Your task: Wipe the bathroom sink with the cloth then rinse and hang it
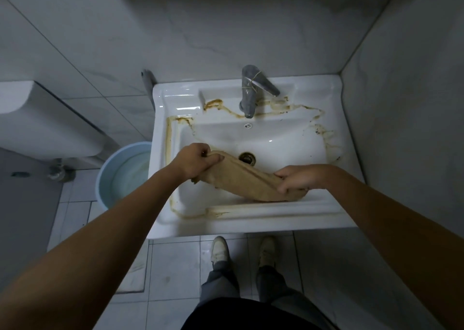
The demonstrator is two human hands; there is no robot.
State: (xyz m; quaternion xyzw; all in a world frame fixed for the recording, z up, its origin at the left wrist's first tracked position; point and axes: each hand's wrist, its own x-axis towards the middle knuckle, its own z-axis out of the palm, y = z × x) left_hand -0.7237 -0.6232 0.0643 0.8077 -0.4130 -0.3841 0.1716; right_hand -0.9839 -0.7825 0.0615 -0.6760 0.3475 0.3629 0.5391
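Observation:
A tan cloth [241,179] is stretched above the basin of the white sink [296,215], held at both ends. My left hand [194,160] grips its left end over the basin's left side. My right hand [298,179] grips the right end near the front rim. Brown stains run along the sink's left rim, front ledge and back ledge around the chrome tap [251,91]. The drain [247,157] shows just behind the cloth. No water runs from the tap.
A light blue bucket [123,176] with water stands on the tiled floor left of the sink. A white toilet cistern [50,123] is further left. Tiled walls close in behind and on the right. My shoes [221,249] are below the sink's front edge.

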